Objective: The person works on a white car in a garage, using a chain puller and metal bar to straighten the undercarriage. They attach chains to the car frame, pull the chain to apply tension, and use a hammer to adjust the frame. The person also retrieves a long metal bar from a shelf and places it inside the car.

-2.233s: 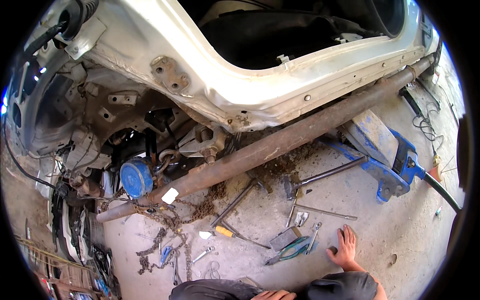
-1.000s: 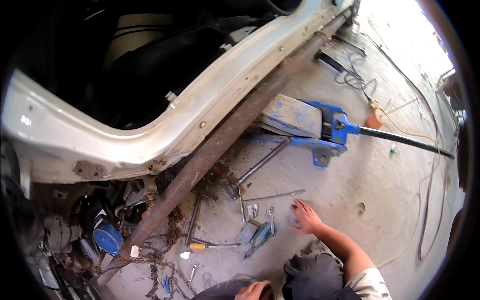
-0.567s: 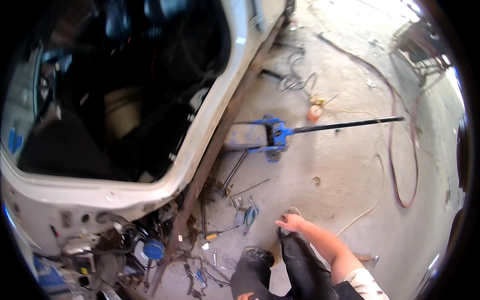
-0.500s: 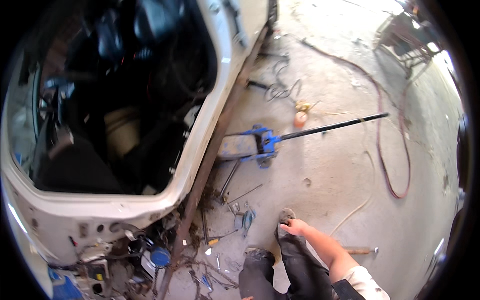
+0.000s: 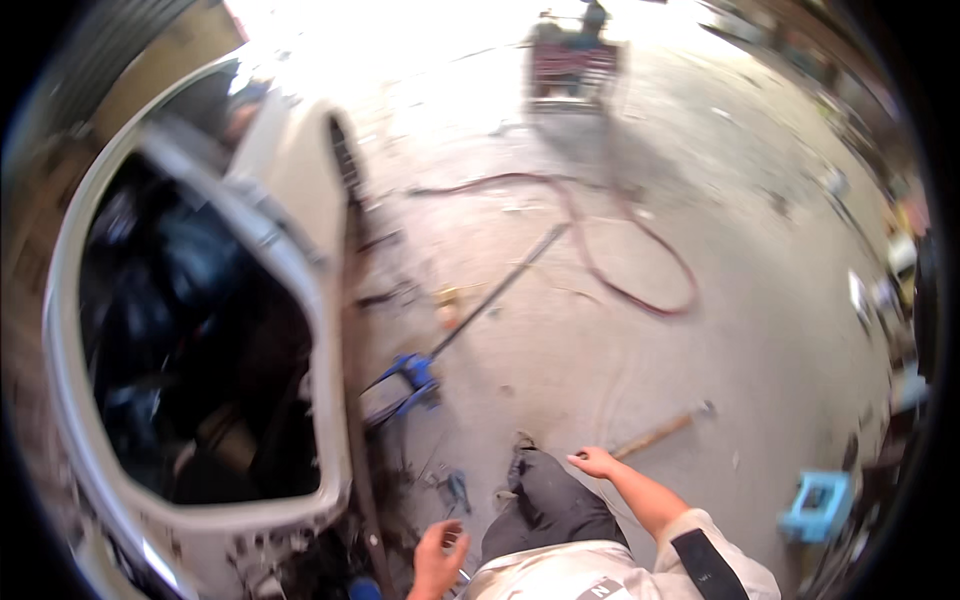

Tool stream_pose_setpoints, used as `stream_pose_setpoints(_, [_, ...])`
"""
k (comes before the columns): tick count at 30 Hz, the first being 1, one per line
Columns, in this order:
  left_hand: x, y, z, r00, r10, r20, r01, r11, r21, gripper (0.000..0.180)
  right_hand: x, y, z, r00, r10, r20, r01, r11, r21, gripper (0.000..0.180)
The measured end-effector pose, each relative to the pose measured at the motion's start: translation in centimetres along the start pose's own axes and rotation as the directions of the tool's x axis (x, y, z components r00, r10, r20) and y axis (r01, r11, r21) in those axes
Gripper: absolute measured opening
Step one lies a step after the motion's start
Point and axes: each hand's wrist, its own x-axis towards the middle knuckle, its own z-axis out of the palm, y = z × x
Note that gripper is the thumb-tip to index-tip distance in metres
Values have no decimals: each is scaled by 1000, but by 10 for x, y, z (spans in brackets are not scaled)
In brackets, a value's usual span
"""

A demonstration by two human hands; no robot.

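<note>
My right hand hovers low over the concrete floor beside my bent knee, fingers loosely curled and holding nothing. A hammer with a wooden handle lies just to its right. My left hand is raised near my body, fingers spread and empty, next to a rusty bar that runs along the white car body. A small pair of pliers lies on the floor between my hands.
A blue floor jack with a long dark handle sits under the car sill. A red hose loops across the floor. A small blue stool stands at the right, with clutter along the right wall. A cart stands far off.
The view has swung right and upward, away from the car's underside toward the open floor. My right hand lifted off the floor near the tools and moved toward the hammer.
</note>
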Motion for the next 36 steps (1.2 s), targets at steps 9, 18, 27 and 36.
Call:
stream_pose_setpoints(9, [0,288,99,89,575,813,-503,730,-462,15,-73,111,-52,870,392,-298,-255,877,408,54])
stream_pose_setpoints(18, [31,463,382,-640,199,742,-291,831,-474,22,-57,282,-113,764,599,-240,-294,654,698,53])
stream_pose_setpoints(27, [15,617,647,-911,93,402,-170,804,-570,20,-80,406,-222,613,757,-226,-299,487,820,47])
stream_pose_setpoints(36, [-69,694,794,-1000,-20,17,-26,777,-629,18,-47,537,-358,535,779,-328,-59,422,905,46])
